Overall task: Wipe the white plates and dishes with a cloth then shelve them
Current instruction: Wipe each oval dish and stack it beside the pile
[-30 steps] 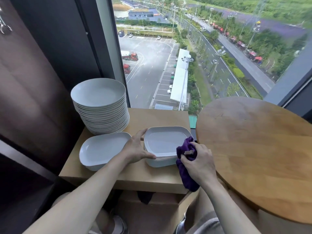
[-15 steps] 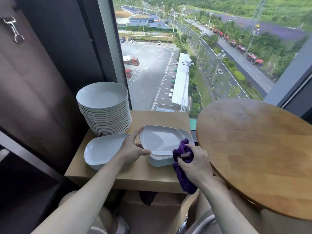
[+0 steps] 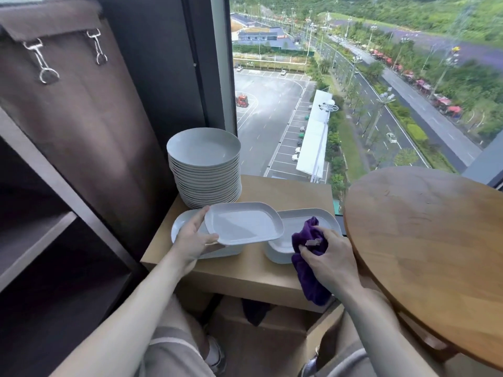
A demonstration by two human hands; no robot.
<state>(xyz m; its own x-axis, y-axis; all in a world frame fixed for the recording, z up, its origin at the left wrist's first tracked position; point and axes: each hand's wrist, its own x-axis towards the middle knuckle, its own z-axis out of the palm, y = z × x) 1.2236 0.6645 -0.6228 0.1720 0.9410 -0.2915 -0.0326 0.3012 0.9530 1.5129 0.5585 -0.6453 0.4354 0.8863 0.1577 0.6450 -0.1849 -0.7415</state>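
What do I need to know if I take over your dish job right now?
Left hand holds a white rectangular dish by its edge, above a lower dish on the small wooden table.
Right hand grips the purple cloth over the dish stack.
Round plate stack stands behind.
Done: cannot tell what is wiped.
Left: wipe, then shelve on the dark shelf.

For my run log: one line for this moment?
left hand holds square dish aloft | right hand grips purple cloth | round plate stack untouched
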